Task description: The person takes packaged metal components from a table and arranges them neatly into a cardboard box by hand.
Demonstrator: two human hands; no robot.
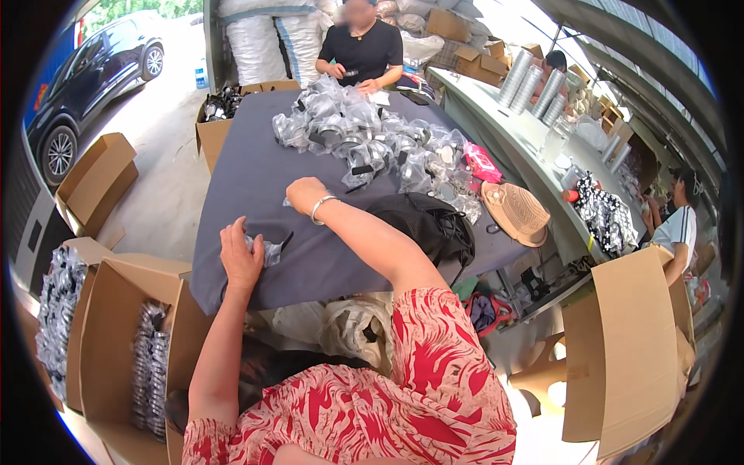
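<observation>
A dark car [93, 85] stands outside the open side of the room, and big white sacks [256, 50] are piled at the back. Your bench [244, 174] has a gray cloth on it. Another person [363, 50] is at its far edge, behind a big heap of clear bags [333, 116]. Your two hands are apart. Your left hand [242, 254], near the left corner closest to you, touches a clear-wrapped thing [271, 253] with a black strip; I can't tell how tightly it holds on. Your right hand [307, 194] is farther in from the near edge, fingers curled, with a bit of clear plastic beside it; I can't tell if it grips anything. A black bag [426, 232] lies toward the near right corner, and a straw hat [515, 211] sits by the right edge.
</observation>
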